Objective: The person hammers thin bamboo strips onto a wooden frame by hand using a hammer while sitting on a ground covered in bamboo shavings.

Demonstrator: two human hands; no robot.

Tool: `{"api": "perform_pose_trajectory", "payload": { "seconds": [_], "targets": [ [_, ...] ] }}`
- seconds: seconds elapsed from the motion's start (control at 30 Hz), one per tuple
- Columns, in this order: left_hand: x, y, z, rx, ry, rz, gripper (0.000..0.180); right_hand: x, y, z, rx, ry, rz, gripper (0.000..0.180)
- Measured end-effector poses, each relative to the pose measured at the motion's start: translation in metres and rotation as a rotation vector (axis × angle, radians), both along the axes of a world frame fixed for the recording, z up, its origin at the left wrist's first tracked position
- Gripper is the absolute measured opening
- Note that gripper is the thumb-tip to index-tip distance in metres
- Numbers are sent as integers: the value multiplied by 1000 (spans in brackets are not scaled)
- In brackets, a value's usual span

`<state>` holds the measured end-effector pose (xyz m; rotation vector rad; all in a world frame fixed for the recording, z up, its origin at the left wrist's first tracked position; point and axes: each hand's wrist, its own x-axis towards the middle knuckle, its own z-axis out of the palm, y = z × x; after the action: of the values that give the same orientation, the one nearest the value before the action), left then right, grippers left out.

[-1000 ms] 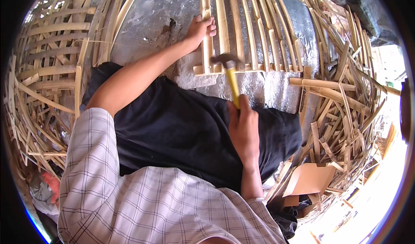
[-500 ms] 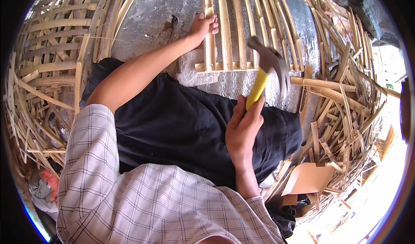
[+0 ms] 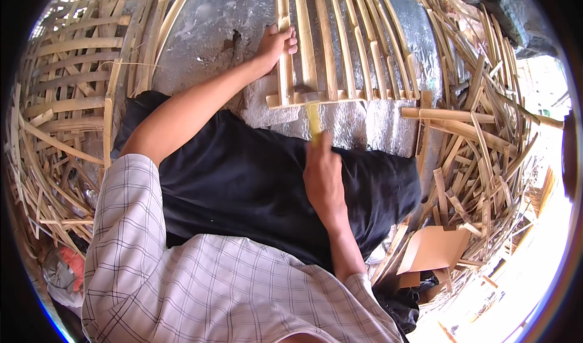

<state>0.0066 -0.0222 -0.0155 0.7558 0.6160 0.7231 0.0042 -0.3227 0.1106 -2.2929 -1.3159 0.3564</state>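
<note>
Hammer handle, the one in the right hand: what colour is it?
Yellow. The hammer handle is blurred, but its colour shows in the head view.

No readable text, label, number or sign near my left hand (image 3: 276,46) or my right hand (image 3: 325,182), nor farther out from either.
</note>
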Motion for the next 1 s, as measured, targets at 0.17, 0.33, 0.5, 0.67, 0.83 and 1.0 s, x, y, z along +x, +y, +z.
{"api": "perform_pose_trajectory", "payload": {
  "seconds": [0.17, 0.33, 0.5, 0.67, 0.83, 1.0],
  "targets": [
    [-8, 2, -4, 7, 1, 39, 6, 1, 22, 59, 39, 317, 20, 16],
    [-3, -1, -2, -19, -29, 7, 8, -16, 17, 27, 142, 56, -200, 20],
    [-3, -1, -3, -22, -35, 1, 8, 5, 11, 46, -94, 288, 67, 16],
    [-3, -4, 0, 12, -2, 7, 12, -14, 15, 40, 230, 146, -203, 18],
    [1, -2, 2, -6, -58, 31, 15, 5, 21, 34, -144, 113, 98, 17],
    [-4, -5, 6, 2, 23, 75, 26, -7, 24, 61, 107, 221, -136, 15]
  ]
}}
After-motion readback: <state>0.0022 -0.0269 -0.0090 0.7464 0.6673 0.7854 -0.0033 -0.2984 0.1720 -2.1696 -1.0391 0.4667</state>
